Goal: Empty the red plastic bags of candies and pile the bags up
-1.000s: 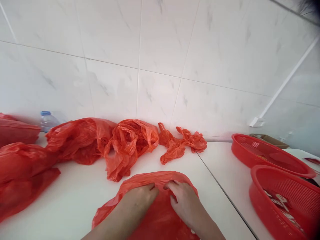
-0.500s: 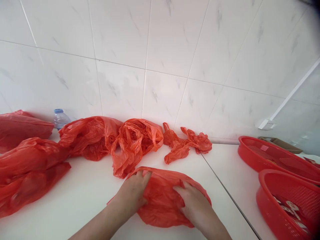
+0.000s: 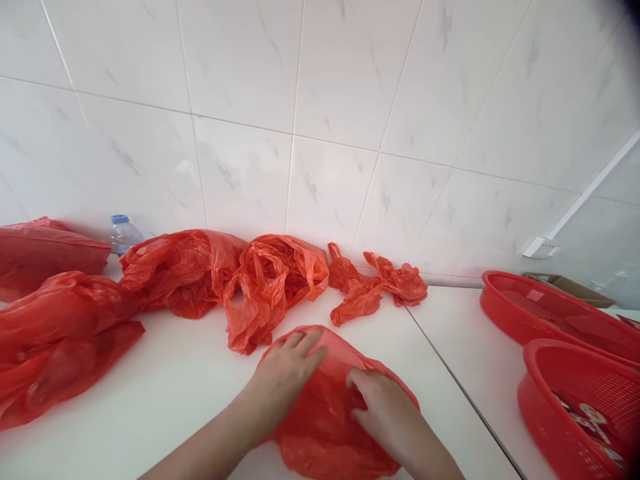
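A crinkled red plastic bag (image 3: 325, 427) lies on the white tabletop in front of me, under both hands. My left hand (image 3: 287, 373) rests on its left side with the fingers stretched out toward the far edge. On the right side, my right hand (image 3: 387, 410) touches the bag with bent fingers, its thumb and forefinger apart. What lies inside the bag, if anything, is hidden.
Against the tiled wall lie more crumpled red bags (image 3: 275, 280) and smaller red scraps (image 3: 360, 293). Larger red bags (image 3: 60, 333) fill the left, near a clear bottle (image 3: 125, 237). Two red plastic baskets (image 3: 535, 400) stand at right, beyond a table seam (image 3: 445, 360).
My left hand has moved up and right across the bag, its fingers now straighter. The bag's far edge has shifted and its near part has spread toward me. My right hand has barely moved.
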